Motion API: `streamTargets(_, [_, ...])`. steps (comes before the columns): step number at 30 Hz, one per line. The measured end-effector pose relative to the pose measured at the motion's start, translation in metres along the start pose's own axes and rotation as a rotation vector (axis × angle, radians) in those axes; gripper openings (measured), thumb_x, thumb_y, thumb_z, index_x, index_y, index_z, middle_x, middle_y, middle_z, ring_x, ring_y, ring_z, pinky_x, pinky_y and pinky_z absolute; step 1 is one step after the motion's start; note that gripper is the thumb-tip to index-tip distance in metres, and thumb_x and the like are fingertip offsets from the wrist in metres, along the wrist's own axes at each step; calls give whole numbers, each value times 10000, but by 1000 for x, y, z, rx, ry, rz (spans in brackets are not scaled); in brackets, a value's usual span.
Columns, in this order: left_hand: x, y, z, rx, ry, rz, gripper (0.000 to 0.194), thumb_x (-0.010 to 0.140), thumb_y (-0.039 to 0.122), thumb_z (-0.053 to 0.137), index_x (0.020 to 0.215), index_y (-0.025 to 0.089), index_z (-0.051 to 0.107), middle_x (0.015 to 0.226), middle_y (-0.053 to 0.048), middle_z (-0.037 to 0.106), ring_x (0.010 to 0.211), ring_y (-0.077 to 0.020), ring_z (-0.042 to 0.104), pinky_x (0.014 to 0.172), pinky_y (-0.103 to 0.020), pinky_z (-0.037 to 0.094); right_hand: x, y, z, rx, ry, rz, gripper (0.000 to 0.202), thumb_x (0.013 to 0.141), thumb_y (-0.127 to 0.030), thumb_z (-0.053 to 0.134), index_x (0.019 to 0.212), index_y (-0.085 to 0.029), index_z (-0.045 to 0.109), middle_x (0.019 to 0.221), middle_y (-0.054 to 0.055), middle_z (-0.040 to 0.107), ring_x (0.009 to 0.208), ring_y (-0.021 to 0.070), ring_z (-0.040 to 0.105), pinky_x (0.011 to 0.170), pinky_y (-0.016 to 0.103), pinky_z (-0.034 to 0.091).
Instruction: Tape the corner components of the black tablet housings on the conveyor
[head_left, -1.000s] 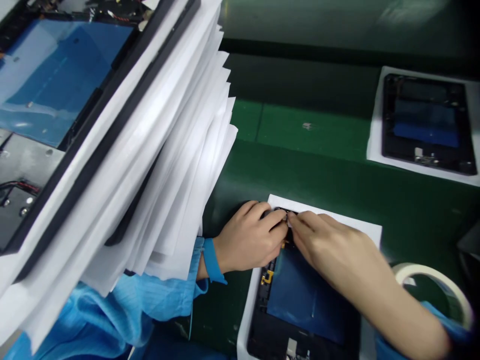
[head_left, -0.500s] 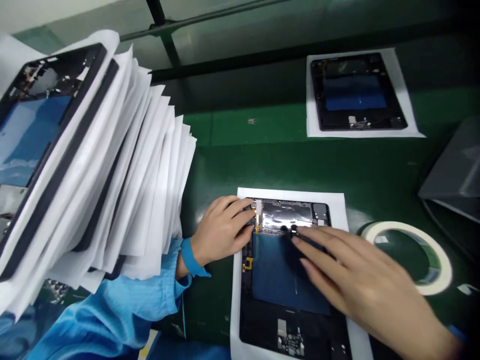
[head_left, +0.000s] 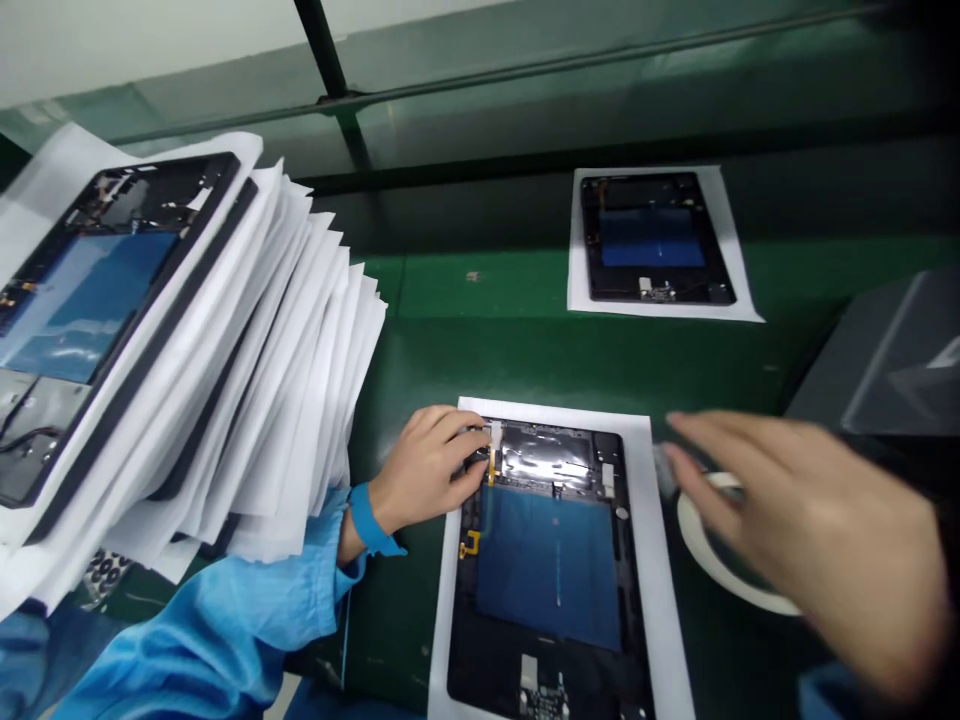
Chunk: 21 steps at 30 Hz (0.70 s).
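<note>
An opened black tablet housing (head_left: 555, 560) with a blue battery area lies on a white sheet (head_left: 664, 600) in front of me. My left hand (head_left: 431, 468), with a blue band at the wrist, rests on its upper left corner, the fingers bent round the edge near a small part I cannot make out. To the right of the tablet, my right hand (head_left: 802, 520) is raised in front of a roll of cream tape (head_left: 720, 560). It is blurred; thumb and fingers come close round a small, pale, smeared piece.
On the left leans a tall stack of tablet housings (head_left: 97, 290) between white sheets (head_left: 300, 360). Another opened tablet (head_left: 652, 235) lies on a sheet at the back. A grey box-like object (head_left: 885, 360) stands at the right.
My right hand has left the tablet's upper part and moved right, over the tape roll. My left hand remains at the corner. The whole view has shifted slightly.
</note>
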<state>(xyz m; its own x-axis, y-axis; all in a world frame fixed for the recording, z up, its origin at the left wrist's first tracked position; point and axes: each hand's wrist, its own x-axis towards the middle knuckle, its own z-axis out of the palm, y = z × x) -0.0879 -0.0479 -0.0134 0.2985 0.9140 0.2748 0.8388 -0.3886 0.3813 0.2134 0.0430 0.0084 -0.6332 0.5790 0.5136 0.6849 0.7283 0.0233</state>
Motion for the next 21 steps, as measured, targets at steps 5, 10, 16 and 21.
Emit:
streamTargets(5, [-2,-3,1,-33,-11,10,193,955,225,537,1055,179,695,1161,-89,683,1092,-229,598,932,-403,497,77,74,45,-82,-431,264,588,928,-549,443,958,-57,762,892,146,710,736,157,635,563,368,237])
streamTargets(10, [-6,-5,2,-60,-50,19,191,951,220,540,1050,178,698,1177,-85,679,1110,-237,581,955,-418,492,114,103,82,-51,-615,253,607,896,-468,327,1028,-52,750,942,158,699,657,133,627,565,437,246])
streamTargets(16, [-10,-6,7,-52,-25,26,154,942,216,562,1003,160,692,1143,-74,678,1087,-242,579,924,-393,473,124,100,93,-80,-698,213,620,881,-525,382,960,-35,755,903,183,699,630,156,638,549,420,241])
streamTargets(21, [-11,-6,7,-50,-27,22,164,953,216,547,997,158,693,1134,-67,678,1070,-234,579,930,-382,462,141,97,102,-76,-649,204,616,846,-593,472,812,-47,756,740,146,688,546,114,594,536,393,216])
